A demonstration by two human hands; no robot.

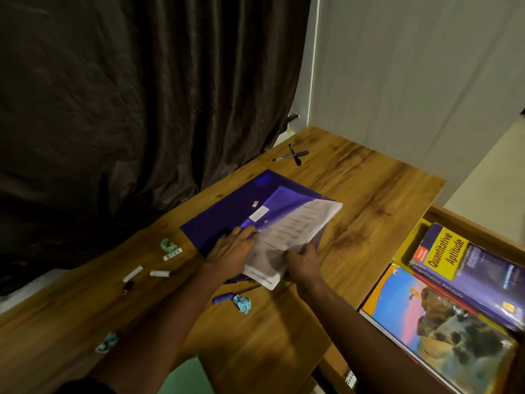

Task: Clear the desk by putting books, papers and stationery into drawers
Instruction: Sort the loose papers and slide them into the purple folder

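A purple plastic folder (227, 211) lies on the wooden desk (369, 200), its flap lifted. A stack of printed papers (289, 237) is partly under that flap. My left hand (231, 248) presses on the folder and touches the papers' left edge. My right hand (302, 263) grips the papers at their near right corner. Two black pens (294, 156) lie crossed at the desk's far end. A blue pen (224, 298) lies near me, beside a crumpled blue scrap (243, 304).
An open drawer (403, 251) at the right holds a "Quantitative Aptitude" book (466, 268) and a colourful book (437, 328). Small white chalk-like sticks (160, 273), a green scrap (167, 244) and another blue scrap (108, 342) lie on the desk's left. A dark curtain (127, 95) hangs behind.
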